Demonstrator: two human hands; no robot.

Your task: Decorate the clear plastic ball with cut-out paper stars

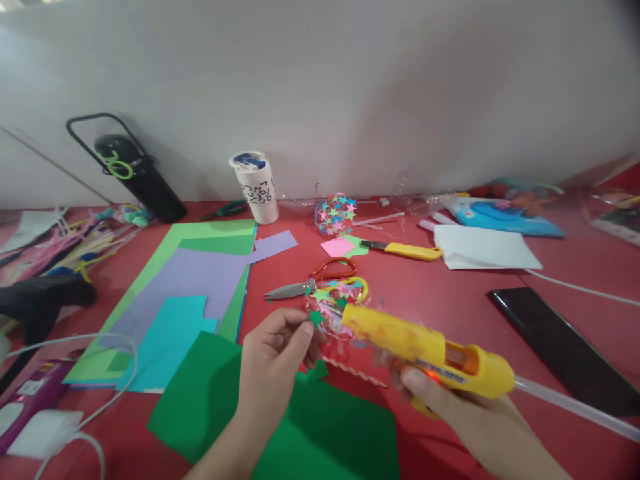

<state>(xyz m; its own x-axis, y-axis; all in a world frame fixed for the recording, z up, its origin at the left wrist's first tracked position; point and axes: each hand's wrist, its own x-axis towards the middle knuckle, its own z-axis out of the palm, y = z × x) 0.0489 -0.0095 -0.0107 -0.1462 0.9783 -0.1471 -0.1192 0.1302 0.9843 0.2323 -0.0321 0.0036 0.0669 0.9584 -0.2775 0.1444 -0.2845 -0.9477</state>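
Note:
My left hand [273, 363] pinches a small green paper star [316, 318] between thumb and fingers, above the red table [440, 300]. My right hand [450, 407] is wrapped round a yellow hot glue gun [425, 347], index finger on the trigger, a clear glue stick [575, 403] jutting from its back. The gun's nozzle points left and sits right beside the star. Just behind them lies a clear piece covered with small coloured stars [340, 293], next to red-and-yellow scissors [320, 280]. A dark green paper sheet [300, 427] lies under both hands.
Green, purple and cyan paper sheets [185, 293] lie at the left. A white cup [257, 187], a clear ball with stars [335, 213], a yellow utility knife [405, 250], white paper [480, 247] and a black phone [560, 347] stand around. White cables [100, 347] and a purple device [30, 400] are at the near left.

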